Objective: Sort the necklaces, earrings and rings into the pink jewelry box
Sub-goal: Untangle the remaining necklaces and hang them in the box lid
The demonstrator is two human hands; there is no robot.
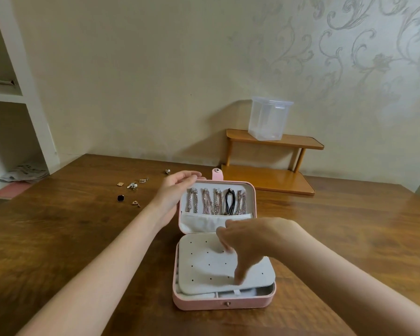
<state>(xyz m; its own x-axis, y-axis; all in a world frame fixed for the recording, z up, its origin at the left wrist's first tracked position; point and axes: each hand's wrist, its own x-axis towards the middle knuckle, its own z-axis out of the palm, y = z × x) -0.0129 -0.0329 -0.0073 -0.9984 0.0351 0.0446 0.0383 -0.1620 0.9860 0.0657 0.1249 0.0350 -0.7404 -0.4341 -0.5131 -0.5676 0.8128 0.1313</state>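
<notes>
While the left hand (pixel 177 190) steadies the open lid with relaxed, straight fingers at mid-frame, the right hand (pixel 247 241) pinches the grey perforated panel (pixel 204 265) over the pink jewelry box (pixel 204 303), with earrings (pixel 131 190) loose at left.

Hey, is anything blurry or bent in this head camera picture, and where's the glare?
Head view: the right hand is motion-blurred above the white earring panel; the left hand at the pink jewelry box lid is sharper; wide-angle bending curves the table edges; soft glare on the wooden shelf.
</notes>
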